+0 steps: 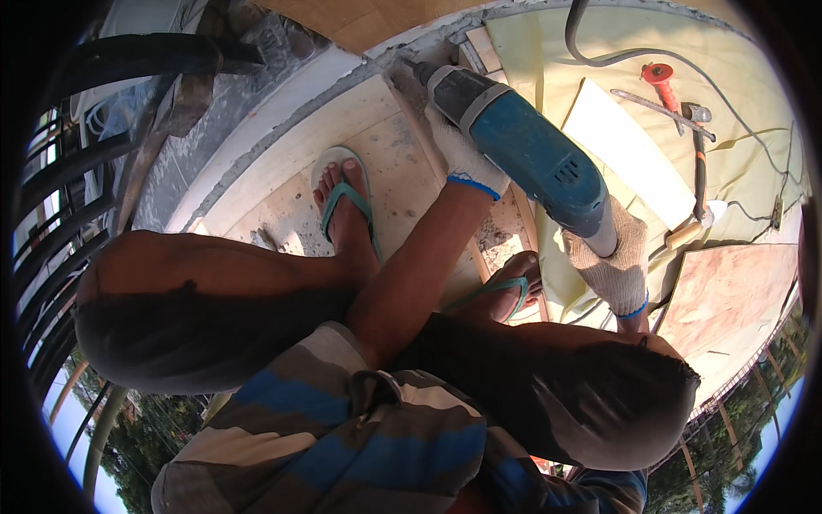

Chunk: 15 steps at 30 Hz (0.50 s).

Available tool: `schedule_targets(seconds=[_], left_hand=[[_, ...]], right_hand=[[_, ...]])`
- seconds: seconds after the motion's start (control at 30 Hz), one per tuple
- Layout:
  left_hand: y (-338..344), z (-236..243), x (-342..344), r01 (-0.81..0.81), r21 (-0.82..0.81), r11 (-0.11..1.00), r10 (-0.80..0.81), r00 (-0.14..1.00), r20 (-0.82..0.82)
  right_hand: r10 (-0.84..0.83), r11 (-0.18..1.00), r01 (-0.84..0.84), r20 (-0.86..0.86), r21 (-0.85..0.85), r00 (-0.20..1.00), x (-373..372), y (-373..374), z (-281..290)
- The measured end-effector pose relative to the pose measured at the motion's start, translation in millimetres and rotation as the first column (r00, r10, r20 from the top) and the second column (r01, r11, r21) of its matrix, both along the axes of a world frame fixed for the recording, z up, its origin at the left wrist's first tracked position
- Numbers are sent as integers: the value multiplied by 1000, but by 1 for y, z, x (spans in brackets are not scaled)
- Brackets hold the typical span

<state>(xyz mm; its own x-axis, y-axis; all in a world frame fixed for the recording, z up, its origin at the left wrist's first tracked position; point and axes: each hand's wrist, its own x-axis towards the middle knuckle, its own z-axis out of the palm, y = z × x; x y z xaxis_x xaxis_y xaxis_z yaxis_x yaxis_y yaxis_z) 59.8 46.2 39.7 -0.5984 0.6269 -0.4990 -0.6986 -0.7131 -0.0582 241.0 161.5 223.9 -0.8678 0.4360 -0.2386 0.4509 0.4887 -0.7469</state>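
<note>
A teal demolition hammer (531,154) with a grey and black nose lies slantwise across the upper middle, its tip pointing up and left. That tip meets the grey joint (387,68) beside pale tiles. My left hand (454,150), in a knitted glove with a blue cuff, is closed under the front of the tool; the tool's body hides part of its fingers. At the rear grey handle, my gloved right hand (618,257) is wrapped around the grip.
My sandalled feet (347,197) stand on dusty tiles. To the right, a yellowish sheet (728,94) carries a white tile (629,154), a red handle (658,75), a hammer (700,163) and a cable (612,60). A marbled tile (728,300) lies nearer. Black railings (68,188) rise at left.
</note>
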Motion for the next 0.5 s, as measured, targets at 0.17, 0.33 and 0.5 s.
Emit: schedule_targets(seconds=[0.17, 0.33, 0.5], left_hand=[[5, 5, -16, -27, 72, 997, 33, 996, -88], [7, -6, -43, -72, -110, 991, 69, 997, -32], [0, -39, -86, -76, 362, 929, 5, 981, 193]], right_hand=[[17, 997, -18, -4, -75, 1000, -29, 10, 20], [55, 995, -48, 76, -86, 996, -81, 7, 26], [94, 996, -94, 60, -12, 994, -127, 4, 13]])
